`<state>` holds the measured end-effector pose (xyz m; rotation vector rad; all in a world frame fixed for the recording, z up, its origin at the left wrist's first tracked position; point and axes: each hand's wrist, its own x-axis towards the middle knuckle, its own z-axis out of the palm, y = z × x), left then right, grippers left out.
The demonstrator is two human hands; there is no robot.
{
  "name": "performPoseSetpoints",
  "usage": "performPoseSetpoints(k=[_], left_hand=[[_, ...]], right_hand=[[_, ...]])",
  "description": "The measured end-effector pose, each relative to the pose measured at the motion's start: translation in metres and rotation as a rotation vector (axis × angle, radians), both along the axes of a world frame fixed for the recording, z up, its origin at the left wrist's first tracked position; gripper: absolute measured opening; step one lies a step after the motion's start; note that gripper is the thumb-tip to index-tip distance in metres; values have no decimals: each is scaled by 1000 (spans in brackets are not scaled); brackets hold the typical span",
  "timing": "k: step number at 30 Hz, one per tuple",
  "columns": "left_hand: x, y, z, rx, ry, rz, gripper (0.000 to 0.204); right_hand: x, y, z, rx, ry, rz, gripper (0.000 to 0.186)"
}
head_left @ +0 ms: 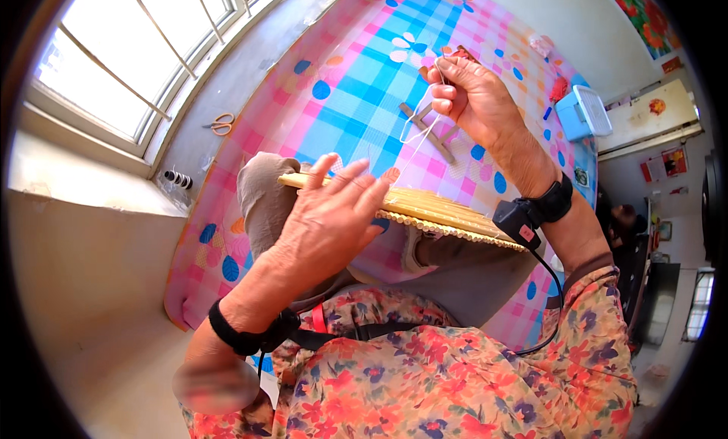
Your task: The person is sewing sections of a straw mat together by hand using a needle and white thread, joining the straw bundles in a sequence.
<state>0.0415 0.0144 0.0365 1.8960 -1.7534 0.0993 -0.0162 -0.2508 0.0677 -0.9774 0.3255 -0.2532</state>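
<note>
A bundle of pale yellow rods joined side by side (441, 215) lies across my lap above my bent legs. My left hand (326, 219) is over its left part, fingers apart and slightly blurred; whether they touch it is unclear. My right hand (470, 94) is raised to the upper right, thumb and finger pinched on a white thread (413, 139) and what looks like a thin needle. The thread hangs in a loop down toward the rods. Behind it a wooden piece (440, 143) lies on the checked flowered cover (334, 113).
Scissors (222, 124) and dark-and-white spools (178, 180) lie on the sill by the barred window at left. A blue lidded box (580, 113) and small red items (559, 88) stand at the far right. A dark, indistinct shape (618, 219) is beyond the right edge of the cover.
</note>
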Motion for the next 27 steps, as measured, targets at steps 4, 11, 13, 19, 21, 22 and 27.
performPoseSetpoints(k=[4,11,13,19,21,22,27], left_hand=[[3,-9,-23,63,0,-118,35],[1,-7,-22,49,-5,-184,27],[-1,-5,-22,26,4,-177,31],[1,-1,-19,68,19,-230,37],[0,-1,-18,74,7,-238,36],[0,-1,-20,75,4,-241,36],[0,-3,-9,115,1,-252,28]], right_hand=[[8,-25,2,-103,-30,-83,11],[6,-20,-11,-194,136,-113,11],[3,-20,-5,-201,118,-20,13],[4,-10,9,-393,244,28,14],[8,-12,8,-380,216,74,14],[9,-14,7,-375,205,98,14],[26,-25,-1,-191,251,167,16]])
